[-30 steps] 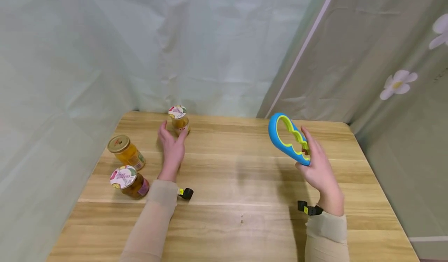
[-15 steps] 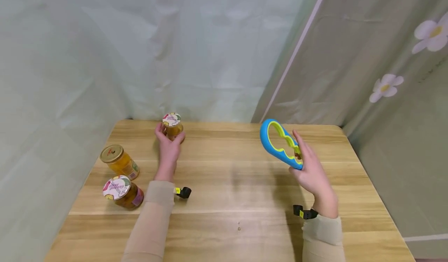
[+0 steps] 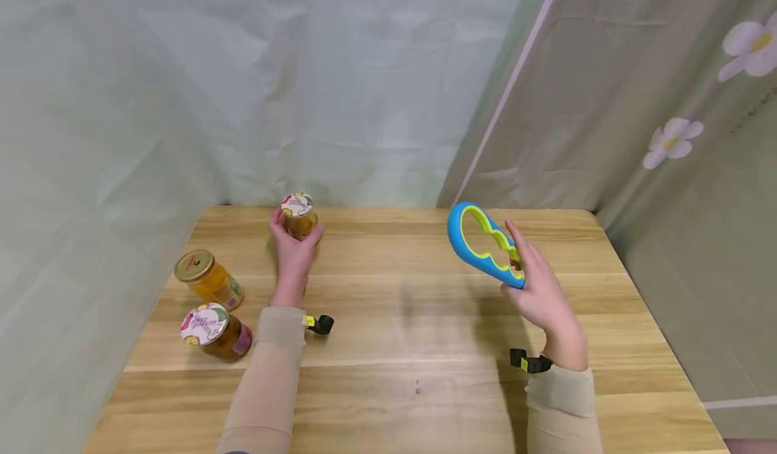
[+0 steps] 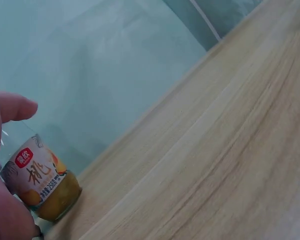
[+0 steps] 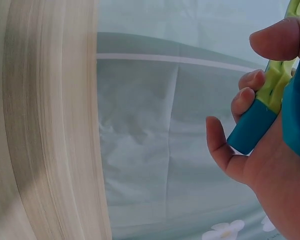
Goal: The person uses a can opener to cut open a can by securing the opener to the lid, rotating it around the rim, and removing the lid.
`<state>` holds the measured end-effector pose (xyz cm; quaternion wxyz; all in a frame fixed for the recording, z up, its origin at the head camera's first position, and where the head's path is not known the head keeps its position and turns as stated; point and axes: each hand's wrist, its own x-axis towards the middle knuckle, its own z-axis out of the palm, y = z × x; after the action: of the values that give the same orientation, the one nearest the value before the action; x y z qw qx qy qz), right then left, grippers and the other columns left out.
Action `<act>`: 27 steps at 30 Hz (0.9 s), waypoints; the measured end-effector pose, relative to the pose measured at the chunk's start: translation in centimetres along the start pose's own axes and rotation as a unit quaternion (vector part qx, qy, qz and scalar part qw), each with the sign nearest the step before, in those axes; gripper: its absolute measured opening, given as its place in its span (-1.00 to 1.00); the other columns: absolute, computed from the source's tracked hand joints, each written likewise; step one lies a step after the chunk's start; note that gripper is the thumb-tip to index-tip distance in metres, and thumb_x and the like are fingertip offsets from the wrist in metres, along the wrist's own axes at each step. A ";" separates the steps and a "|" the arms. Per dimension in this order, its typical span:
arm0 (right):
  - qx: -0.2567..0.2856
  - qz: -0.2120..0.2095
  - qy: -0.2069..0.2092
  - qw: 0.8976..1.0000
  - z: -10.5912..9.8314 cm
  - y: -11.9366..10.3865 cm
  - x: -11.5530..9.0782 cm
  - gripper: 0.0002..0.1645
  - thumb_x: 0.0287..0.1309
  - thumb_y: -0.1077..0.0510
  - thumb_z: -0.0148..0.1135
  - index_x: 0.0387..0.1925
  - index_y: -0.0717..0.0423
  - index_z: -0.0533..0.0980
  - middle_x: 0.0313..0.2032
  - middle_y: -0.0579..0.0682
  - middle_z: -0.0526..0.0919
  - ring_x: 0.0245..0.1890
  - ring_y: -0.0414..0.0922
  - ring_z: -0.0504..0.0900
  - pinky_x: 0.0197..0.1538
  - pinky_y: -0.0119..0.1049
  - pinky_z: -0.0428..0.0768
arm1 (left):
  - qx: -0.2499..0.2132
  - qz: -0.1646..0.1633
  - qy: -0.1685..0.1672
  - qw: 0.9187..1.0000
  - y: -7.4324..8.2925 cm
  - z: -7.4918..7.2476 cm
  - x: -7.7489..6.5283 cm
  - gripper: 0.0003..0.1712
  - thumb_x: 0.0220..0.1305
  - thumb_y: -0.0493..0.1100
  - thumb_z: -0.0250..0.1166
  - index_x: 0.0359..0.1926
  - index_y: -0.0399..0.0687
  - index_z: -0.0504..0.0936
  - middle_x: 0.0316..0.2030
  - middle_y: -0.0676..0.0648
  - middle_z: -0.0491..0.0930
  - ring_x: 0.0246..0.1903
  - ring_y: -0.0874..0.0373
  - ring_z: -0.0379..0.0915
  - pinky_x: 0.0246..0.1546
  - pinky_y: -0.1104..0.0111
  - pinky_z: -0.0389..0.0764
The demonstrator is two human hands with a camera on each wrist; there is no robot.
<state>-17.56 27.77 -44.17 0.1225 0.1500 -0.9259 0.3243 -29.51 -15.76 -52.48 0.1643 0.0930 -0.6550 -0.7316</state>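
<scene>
My left hand (image 3: 293,255) reaches to the table's back left, its fingers and thumb around a small glass fruit jar (image 3: 301,223) with a patterned white lid. In the left wrist view, the jar (image 4: 42,177) stands on the table, showing a peach label; the hand hides its upper part. My right hand (image 3: 543,289) holds a blue and yellow-green multi-size jar opener (image 3: 459,238) above the table's right side. The right wrist view shows fingers and thumb about the jar opener (image 5: 255,125), partly cut off by the frame edge.
Left of the left forearm stand a gold-lidded jar of yellow fruit (image 3: 211,282) and a darker jar (image 3: 227,341) with a patterned white lid. The wooden table (image 3: 388,319) ends at a pale curtain (image 3: 364,90) behind.
My left hand has moved in around the small jar, which still stands at the back. The right hand keeps the jar opener in nearly the same pose; the head view has shifted slightly.
</scene>
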 end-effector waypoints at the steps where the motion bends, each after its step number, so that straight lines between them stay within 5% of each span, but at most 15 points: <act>1: 0.002 -0.001 -0.001 1.000 0.0 0.0 0.0 0.40 -0.27 0.49 0.29 0.56 -0.31 -0.10 0.12 0.18 0.42 -0.09 0.04 0.41 -0.08 0.17 0.48 | 0.006 -0.004 0.000 1.000 -0.1 -0.1 0.0 0.15 0.06 -0.34 0.48 0.47 0.23 -0.08 0.45 -0.05 0.04 0.33 0.14 0.08 0.37 0.23 0.21; 9: 0.001 -0.005 0.000 1.000 0.2 0.1 0.2 0.38 -0.29 0.48 0.27 0.56 -0.28 -0.08 0.19 0.14 0.40 -0.10 0.04 0.43 -0.10 0.13 0.49 | 0.043 -0.025 -0.006 0.999 -0.6 -0.5 0.5 0.16 0.09 -0.23 0.51 0.50 0.29 -0.07 0.46 -0.04 0.05 0.32 0.11 0.10 0.37 0.20 0.22; 21: -0.003 -0.001 -0.013 1.000 0.7 0.2 0.3 0.38 -0.27 0.47 0.29 0.56 -0.31 -0.07 0.16 0.09 0.42 -0.09 0.00 0.43 -0.09 0.09 0.51 | 0.106 -0.028 0.003 0.994 -0.9 -1.5 0.7 0.04 0.11 -0.13 0.51 0.49 -0.06 0.09 0.38 -0.11 0.23 0.31 0.12 0.14 0.39 0.25 0.16; 27: -0.004 -0.007 -0.018 1.000 0.6 0.0 0.3 0.36 -0.26 0.46 0.30 0.56 -0.26 -0.05 0.17 0.10 0.42 -0.08 0.01 0.43 -0.09 0.10 0.51 | 0.115 -0.049 -0.016 0.992 -0.7 -1.6 0.6 0.02 0.15 -0.06 0.49 0.50 0.00 0.08 0.39 -0.10 0.21 0.32 0.10 0.13 0.40 0.20 0.15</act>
<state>-17.87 27.29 -44.54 0.1085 0.1617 -0.9282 0.3170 -29.58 -17.37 -53.34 0.1056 0.1313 -0.7324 -0.6597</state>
